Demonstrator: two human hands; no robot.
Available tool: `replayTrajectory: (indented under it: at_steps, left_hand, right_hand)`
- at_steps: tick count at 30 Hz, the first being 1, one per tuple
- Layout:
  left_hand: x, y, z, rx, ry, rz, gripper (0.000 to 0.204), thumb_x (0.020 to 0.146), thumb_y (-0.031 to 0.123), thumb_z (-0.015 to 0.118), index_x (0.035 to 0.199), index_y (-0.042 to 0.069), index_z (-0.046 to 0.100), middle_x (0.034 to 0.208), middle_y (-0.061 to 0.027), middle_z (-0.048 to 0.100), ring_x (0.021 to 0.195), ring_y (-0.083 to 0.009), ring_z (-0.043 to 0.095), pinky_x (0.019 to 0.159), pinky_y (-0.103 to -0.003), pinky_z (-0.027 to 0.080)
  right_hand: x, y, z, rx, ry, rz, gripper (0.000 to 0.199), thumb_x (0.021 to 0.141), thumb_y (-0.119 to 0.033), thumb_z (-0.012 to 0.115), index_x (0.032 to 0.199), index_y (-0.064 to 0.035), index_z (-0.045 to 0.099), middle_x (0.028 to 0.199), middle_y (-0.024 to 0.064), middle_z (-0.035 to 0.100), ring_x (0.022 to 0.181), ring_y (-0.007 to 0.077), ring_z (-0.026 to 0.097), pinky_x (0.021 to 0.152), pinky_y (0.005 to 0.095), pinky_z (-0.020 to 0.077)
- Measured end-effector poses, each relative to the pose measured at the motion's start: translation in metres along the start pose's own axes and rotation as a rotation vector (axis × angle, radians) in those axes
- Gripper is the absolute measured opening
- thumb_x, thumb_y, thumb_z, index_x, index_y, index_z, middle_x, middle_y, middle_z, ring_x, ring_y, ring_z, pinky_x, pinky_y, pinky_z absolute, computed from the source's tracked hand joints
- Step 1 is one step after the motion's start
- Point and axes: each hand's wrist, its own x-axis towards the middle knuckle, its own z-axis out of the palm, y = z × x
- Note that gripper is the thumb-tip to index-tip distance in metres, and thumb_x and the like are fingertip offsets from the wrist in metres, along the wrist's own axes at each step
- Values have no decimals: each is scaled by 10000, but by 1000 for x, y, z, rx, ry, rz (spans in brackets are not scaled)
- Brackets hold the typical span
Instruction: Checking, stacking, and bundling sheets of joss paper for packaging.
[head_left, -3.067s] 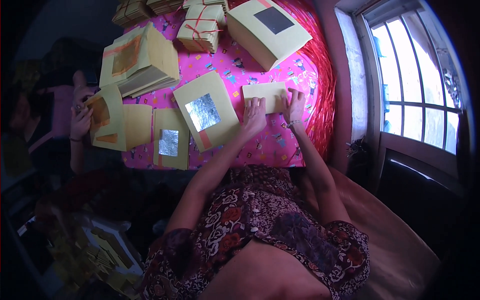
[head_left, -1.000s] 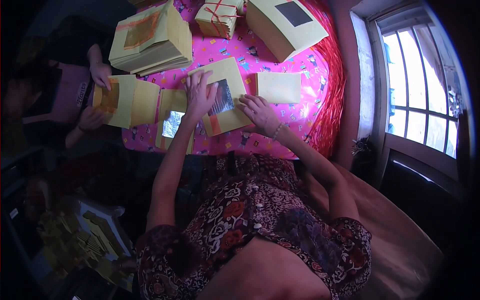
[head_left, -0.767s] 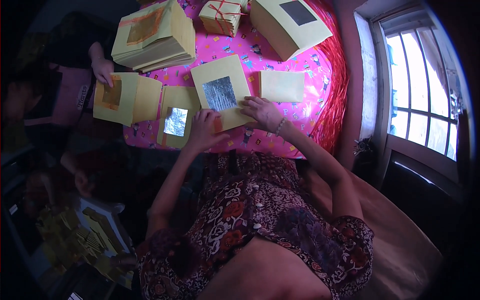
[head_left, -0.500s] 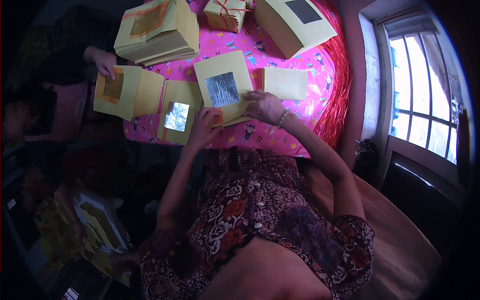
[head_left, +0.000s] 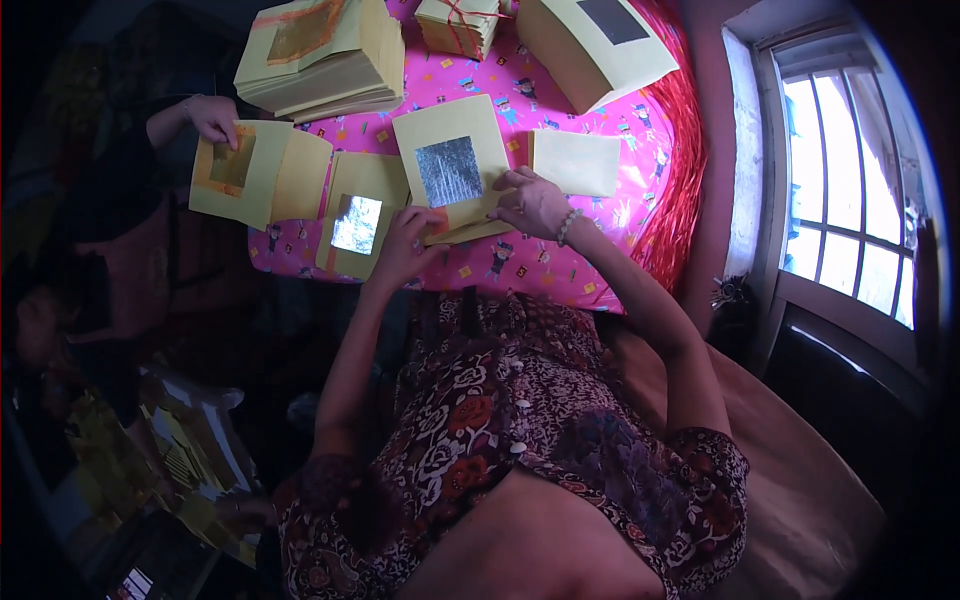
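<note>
A yellow paper envelope point(head_left: 482, 121) with a silver square panel point(head_left: 449, 171) lies tilted in front of me on a pink table. My left hand point(head_left: 408, 238) pinches its lower left corner, where a small orange patch point(head_left: 437, 223) shows at the fingertips. On the right edge, the bent fingers and thumb of my right hand point(head_left: 535, 204) grip the paper. Under its lower edge more yellow paper shows. Just left lies another yellow envelope point(head_left: 372, 178) with a shiny panel. A plain pale yellow envelope point(head_left: 577, 161) rests beyond my right hand.
At left, another person's hand point(head_left: 213, 120) touches an open yellow envelope point(head_left: 262, 178) with an orange panel. Tall envelope stacks point(head_left: 335, 75) point(head_left: 590, 60) and a ribbon-tied bundle point(head_left: 458, 28) stand at the back. Red tinsel point(head_left: 665, 200) hangs along the right table edge, near a barred window point(head_left: 850, 190).
Both my hands stay on the same envelope, with the right fingers shifted slightly. The other person's forearm has come further into view, and that person's head and body have moved.
</note>
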Motion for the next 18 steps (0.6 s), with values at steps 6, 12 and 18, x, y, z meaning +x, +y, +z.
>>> replayTrajectory:
  at_steps: [6,12,18]
  left_hand:
    - [-2,0,0,47,19,25,429,675,149,798,1046,76,596,1078,-73,570,1058,-269,554,911,-364,446]
    - [-3,-1,3,7,19,-7,430,670,165,795,1043,88,596,1089,-61,551,1071,-282,503,926,-377,422]
    - [0,0,-1,34,11,2,459,657,180,806,1056,91,597,1102,-67,546,1074,-280,507,933,-369,423]
  right_hand:
    - [0,1,1,0,-7,-19,163,814,-292,674,793,-140,730,1072,51,603,1051,232,530,889,347,477]
    - [1,0,1,12,-12,-5,181,819,-297,669,780,-131,729,1075,55,603,1049,233,524,906,342,464]
    - [3,1,0,13,1,-9,206,825,-304,667,767,-113,720,1074,61,609,1040,233,529,895,338,463]
